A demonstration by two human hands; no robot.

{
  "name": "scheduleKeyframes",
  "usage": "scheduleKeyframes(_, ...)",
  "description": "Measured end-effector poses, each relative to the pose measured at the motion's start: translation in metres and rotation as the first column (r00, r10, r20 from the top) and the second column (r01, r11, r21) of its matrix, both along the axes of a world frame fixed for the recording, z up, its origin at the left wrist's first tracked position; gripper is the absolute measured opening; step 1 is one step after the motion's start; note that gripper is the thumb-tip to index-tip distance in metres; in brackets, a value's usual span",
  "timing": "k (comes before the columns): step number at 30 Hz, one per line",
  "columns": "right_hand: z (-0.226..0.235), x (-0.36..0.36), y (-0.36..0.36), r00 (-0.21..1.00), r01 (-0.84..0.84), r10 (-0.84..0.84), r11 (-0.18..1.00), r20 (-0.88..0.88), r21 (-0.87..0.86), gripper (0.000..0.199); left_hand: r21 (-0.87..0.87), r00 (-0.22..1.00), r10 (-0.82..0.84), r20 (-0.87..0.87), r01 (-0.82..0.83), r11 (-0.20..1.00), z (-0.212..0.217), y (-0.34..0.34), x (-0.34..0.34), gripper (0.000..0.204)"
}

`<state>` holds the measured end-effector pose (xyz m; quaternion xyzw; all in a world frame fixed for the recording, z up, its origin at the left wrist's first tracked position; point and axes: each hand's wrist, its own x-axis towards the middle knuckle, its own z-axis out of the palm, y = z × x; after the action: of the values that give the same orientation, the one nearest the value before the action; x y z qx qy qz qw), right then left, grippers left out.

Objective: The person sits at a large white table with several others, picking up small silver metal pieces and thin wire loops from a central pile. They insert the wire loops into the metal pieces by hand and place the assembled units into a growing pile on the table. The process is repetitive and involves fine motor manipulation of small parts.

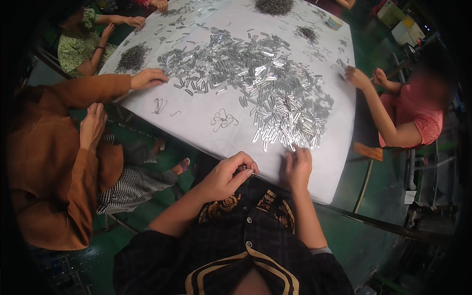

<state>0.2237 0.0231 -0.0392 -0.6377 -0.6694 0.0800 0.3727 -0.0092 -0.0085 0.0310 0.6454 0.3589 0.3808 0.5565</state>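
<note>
My left hand (227, 176) is closed in a pinch at the table's near edge, just in front of my body. A tiny metallic bit shows at its fingertips; its kind cannot be made out. My right hand (299, 169) rests over the tabletop at the near border of a large spread of small, shiny, flat oblong metal pieces (290, 98). Its fingers point toward the pieces and are smeared, so whether they hold one is unclear. Left of the spread lies a small cluster of bent wire hooks (224, 119), apart from both hands.
The pale-covered table (196, 132) also bears dark heaps of small wire parts (132, 58), (274, 6), (307, 33) and a small tub (335, 22). A brown-sleeved person (59, 147) sits close on my left. Someone in pink (413, 113) works at the right edge; others sit farther off.
</note>
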Motion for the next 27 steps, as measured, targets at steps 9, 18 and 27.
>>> scheduleKeyframes(9, -0.003, 0.013, 0.027, 0.973, 0.013, 0.022, 0.988, 0.229, -0.152, 0.012, 0.087, 0.997, 0.024, -0.077, -0.017, 0.996, 0.007, 0.000, -0.006, 0.007)
scheduleKeyframes(18, 0.046, -0.023, -0.010, 0.559, -0.420, -0.020, 0.855, -0.829, -0.304, 0.016, 0.134, 0.992, 0.090, -0.085, -0.079, 0.988, -0.003, -0.004, 0.008, 0.008)
scheduleKeyframes(27, 0.061, -0.048, -0.027, 0.584, -0.449, 0.083, 0.862, -0.808, -0.236, 0.009, 0.187, 0.962, 0.167, -0.214, -0.127, 0.974, -0.001, -0.004, 0.009, 0.012)
